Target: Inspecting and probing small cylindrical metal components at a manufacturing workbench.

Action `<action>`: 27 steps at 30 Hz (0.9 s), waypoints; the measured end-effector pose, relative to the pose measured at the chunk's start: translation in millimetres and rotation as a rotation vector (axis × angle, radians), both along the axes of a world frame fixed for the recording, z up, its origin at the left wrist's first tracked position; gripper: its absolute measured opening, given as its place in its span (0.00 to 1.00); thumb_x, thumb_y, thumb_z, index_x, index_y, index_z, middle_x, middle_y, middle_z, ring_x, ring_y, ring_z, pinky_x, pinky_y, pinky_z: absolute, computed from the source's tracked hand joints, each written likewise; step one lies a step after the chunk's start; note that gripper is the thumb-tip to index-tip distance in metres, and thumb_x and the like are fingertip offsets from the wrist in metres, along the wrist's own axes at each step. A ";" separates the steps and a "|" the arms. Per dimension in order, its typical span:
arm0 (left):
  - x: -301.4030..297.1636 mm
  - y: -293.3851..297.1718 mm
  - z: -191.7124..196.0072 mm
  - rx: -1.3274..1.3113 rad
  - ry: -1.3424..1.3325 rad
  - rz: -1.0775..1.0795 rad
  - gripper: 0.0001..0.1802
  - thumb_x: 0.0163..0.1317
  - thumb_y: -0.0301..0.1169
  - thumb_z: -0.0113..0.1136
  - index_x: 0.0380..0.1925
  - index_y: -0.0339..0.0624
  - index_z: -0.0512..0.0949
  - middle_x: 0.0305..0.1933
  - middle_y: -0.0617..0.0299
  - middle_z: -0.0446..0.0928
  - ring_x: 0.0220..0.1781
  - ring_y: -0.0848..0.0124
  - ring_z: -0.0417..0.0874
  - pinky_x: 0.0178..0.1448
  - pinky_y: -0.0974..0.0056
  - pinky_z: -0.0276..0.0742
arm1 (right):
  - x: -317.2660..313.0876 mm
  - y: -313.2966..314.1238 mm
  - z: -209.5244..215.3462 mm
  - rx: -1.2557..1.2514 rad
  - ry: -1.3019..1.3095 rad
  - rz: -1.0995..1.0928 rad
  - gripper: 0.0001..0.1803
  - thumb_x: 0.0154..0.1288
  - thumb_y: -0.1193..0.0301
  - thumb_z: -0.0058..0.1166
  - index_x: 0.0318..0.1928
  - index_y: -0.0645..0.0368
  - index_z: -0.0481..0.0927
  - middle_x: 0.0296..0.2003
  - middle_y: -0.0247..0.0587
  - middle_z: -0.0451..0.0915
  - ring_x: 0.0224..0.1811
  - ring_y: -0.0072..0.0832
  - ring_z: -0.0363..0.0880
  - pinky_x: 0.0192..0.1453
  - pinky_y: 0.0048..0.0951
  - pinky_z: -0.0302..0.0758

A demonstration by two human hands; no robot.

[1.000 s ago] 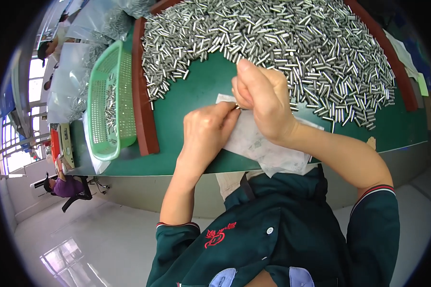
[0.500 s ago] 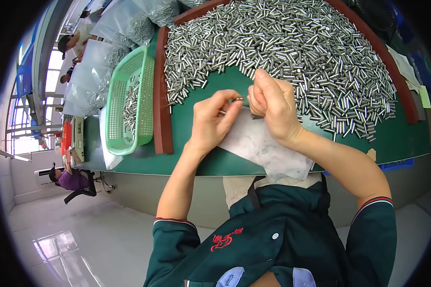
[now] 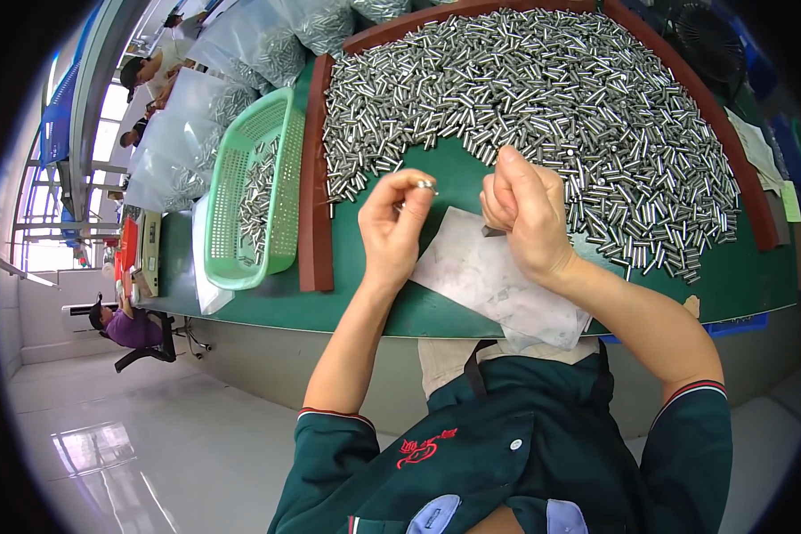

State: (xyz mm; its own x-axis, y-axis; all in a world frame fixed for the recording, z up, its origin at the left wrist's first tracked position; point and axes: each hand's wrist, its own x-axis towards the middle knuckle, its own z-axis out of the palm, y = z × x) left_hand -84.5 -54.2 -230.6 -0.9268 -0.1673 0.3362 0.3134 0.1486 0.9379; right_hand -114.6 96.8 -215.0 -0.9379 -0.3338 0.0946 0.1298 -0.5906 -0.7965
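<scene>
Short silvery metal pins (image 3: 425, 185) show at the fingertips of my left hand (image 3: 387, 236), pinched between thumb and fingers. My right hand (image 3: 532, 209) is closed in a fist beside it, thumb on top. A small dark grey edge shows under its curled fingers, too hidden to name. Both hands are above the green tabletop (image 3: 356, 307), apart from each other. Between and beneath them lies a stained whitish cloth (image 3: 481, 276). Beyond the hands spreads a large heap of loose metal pins (image 3: 525, 80).
Brown-red bars (image 3: 316, 214) border the heap. Left of them stands a light green perforated basket (image 3: 285, 218) with some pins inside. Clear bags of pins (image 3: 173, 133) sit farther left. A black fan (image 3: 707, 40) is at the far right. A person in purple (image 3: 133, 327) sits at the left.
My hands have drawn farther apart, and the left hand has turned so the pins' ends show more plainly. My right hand stays in a fist. The whole view has shifted slightly.
</scene>
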 end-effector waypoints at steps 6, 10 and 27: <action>-26.3 -7.2 13.8 1.050 -0.458 -0.527 0.08 0.64 0.31 0.45 0.34 0.37 0.68 0.35 0.61 0.69 0.24 0.81 0.60 0.25 0.77 0.59 | -1.8 1.9 -2.2 -0.007 0.004 0.012 0.24 0.68 0.61 0.32 0.13 0.54 0.54 0.08 0.29 0.52 0.10 0.16 0.44 0.15 0.22 0.43; -50.9 -12.7 17.7 1.073 -0.460 -0.624 0.12 0.61 0.25 0.48 0.44 0.34 0.66 0.32 0.61 0.69 0.23 0.82 0.60 0.24 0.79 0.59 | 0.5 1.7 1.0 -0.058 -0.084 0.030 0.25 0.66 0.63 0.36 0.11 0.55 0.55 0.09 0.26 0.53 0.11 0.14 0.47 0.16 0.20 0.45; -54.6 -21.3 9.6 1.148 -0.693 -0.348 0.17 0.61 0.24 0.44 0.49 0.28 0.63 0.47 0.50 0.71 0.22 0.81 0.65 0.21 0.80 0.62 | -8.8 3.6 -2.3 -0.055 -0.117 0.060 0.25 0.68 0.63 0.30 0.11 0.54 0.53 0.08 0.30 0.53 0.11 0.17 0.44 0.16 0.22 0.46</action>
